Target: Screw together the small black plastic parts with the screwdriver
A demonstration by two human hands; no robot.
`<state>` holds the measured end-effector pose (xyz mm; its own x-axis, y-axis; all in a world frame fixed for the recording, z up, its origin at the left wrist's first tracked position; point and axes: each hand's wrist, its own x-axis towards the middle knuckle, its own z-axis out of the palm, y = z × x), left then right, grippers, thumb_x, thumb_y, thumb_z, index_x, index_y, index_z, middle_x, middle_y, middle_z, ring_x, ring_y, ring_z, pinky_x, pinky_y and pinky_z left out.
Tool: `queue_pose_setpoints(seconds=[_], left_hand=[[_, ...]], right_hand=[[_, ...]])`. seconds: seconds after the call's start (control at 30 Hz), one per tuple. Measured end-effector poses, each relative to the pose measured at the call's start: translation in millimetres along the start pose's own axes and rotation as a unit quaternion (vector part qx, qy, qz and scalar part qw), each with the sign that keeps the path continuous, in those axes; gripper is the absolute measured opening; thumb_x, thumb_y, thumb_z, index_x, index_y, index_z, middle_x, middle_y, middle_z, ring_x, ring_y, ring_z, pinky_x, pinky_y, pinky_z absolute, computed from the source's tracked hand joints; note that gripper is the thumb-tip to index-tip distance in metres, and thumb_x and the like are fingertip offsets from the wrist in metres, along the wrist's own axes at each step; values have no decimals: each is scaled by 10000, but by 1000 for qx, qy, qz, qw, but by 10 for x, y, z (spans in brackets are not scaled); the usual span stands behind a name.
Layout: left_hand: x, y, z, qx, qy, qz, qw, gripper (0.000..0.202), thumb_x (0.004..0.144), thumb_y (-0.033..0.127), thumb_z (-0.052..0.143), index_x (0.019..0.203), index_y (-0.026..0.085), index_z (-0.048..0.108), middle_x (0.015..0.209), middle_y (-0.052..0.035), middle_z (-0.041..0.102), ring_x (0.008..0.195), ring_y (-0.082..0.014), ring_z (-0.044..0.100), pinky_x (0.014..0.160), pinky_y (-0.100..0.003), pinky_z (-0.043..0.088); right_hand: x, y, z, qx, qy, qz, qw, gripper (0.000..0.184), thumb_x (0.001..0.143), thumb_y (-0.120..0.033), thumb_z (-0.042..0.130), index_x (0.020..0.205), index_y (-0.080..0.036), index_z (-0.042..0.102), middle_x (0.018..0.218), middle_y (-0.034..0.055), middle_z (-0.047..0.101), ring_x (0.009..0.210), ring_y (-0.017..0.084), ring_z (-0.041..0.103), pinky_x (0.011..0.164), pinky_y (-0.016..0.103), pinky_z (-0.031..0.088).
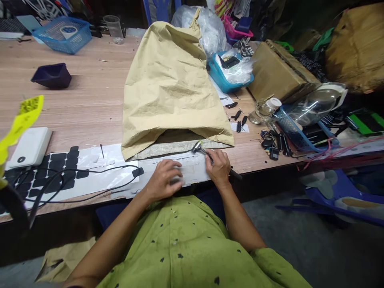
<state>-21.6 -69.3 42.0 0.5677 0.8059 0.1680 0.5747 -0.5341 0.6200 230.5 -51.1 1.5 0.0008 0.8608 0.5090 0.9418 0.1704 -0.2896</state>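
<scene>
Where our hands are working: we are leaning over the near edge of the wooden table (90,100), and both hands are resting on a white strip (192,170).
Left hand: our left hand (166,179) is pressing palm-down on the strip, fingers bent loosely, not closing round anything we can make out.
Right hand: our right hand (219,166) is gripping a thin tool (201,150) like a pen; its metal tip is pointing up and to the left, and its dark handle is sticking out to the right past the wrist.
Strip: it is lying directly under both hands, its long axis running left to right along the table edge. The tool tip is sitting at the strip's far edge, up and to the left of the right hand, which is the nearer hand to that spot; we cannot tell whether the tip is touching.
Tan sack: a crumpled paper sack (174,88) is sitting just behind the strip, its open mouth facing us.
Left side: a black cable (99,171) is trailing across a sheet of dark cells (57,176), with a white power bank (30,146) beside it.
Right side: small black parts (238,116), a blue basket (217,78) and a cardboard box (276,72) are sitting well apart from our hands.
</scene>
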Motion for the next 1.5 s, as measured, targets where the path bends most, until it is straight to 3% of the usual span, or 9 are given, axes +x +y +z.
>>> queue_pose_setpoints(seconds=[0.13, 0.27, 0.5, 0.67, 0.8, 0.93, 1.17, 1.33, 1.5], left_hand=[[446, -274, -212, 83, 99, -150, 980, 260, 940, 306, 502, 907, 194, 734, 966, -107, 684, 934, -276, 582, 853, -453, 499], [731, -509, -358, 199, 117, -262, 937, 259, 904, 279, 507, 909, 175, 744, 913, -163, 641, 1016, -380, 561, 874, -528, 461], [1026, -615, -366, 194, 161, -307, 918, 298, 857, 397, 609, 999, 167, 734, 1092, -199, 624, 1200, -478, 471, 1020, -671, 354], [1195, -643, -295, 183, 154, -321, 916, 284, 796, 325, 669, 1007, 156, 755, 1157, -215, 616, 1268, -505, 430, 1059, -706, 313], [1161, -639, -296, 192, 126, -335, 914, 254, 796, 275, 652, 993, 165, 769, 1053, -189, 647, 1228, -476, 482, 1063, -667, 348], [977, -565, -304, 178, 92, -338, 919, 278, 806, 284, 650, 1040, 192, 768, 996, -160, 644, 1116, -437, 549, 1019, -629, 400], [513, -361, -177, 160, 152, -194, 956, 103, 778, 242, 730, 875, 245, 764, 1271, -116, 609, 1214, -378, 478, 1004, -542, 414], [351, -251, 32, 88, 107, -127, 982, 111, 798, 235, 728, 904, 259, 753, 1156, -68, 659, 1106, -299, 520, 954, -466, 429], [344, -225, 176, 36, 98, -130, 986, 170, 848, 247, 697, 1007, 252, 756, 1071, -59, 673, 1026, -262, 542, 930, -428, 436]], right_hand=[[-1, -6, 15, 1, -1, 0, 1000, 236, 949, -221, 523, 1058, -232, 732, 906, 87, 655, 837, 248, 529, 760, 366, 420], [-3, -22, 31, 1, 3, -1, 1000, 239, 946, -206, 523, 1058, -235, 732, 908, 85, 655, 832, 244, 530, 749, 363, 416], [-9, -41, 38, -3, -3, 1, 1000, 244, 946, -206, 530, 1076, -236, 734, 914, 84, 652, 846, 247, 533, 756, 361, 420], [-7, -46, 35, 0, -10, 2, 1000, 241, 944, -196, 531, 1071, -236, 731, 918, 83, 654, 846, 244, 531, 766, 361, 426], [-8, -48, 39, -8, -4, -4, 1000, 236, 943, -196, 538, 1073, -226, 733, 920, 84, 660, 846, 242, 533, 761, 358, 423], [-9, -56, 49, -11, 1, -4, 1000, 238, 942, -188, 537, 1073, -226, 732, 921, 81, 660, 848, 239, 531, 767, 355, 424], [-1, -73, 41, -16, 22, -18, 999, 221, 937, -186, 550, 1049, -218, 738, 899, 78, 668, 828, 234, 536, 755, 349, 425], [6, -60, 38, -18, 15, -10, 1000, 222, 941, -196, 551, 1059, -221, 738, 900, 80, 676, 818, 234, 546, 722, 345, 423], [26, -19, 6, 14, 10, -17, 1000, 230, 962, -218, 534, 1050, -224, 746, 886, 75, 702, 805, 227, 582, 720, 339, 459]])
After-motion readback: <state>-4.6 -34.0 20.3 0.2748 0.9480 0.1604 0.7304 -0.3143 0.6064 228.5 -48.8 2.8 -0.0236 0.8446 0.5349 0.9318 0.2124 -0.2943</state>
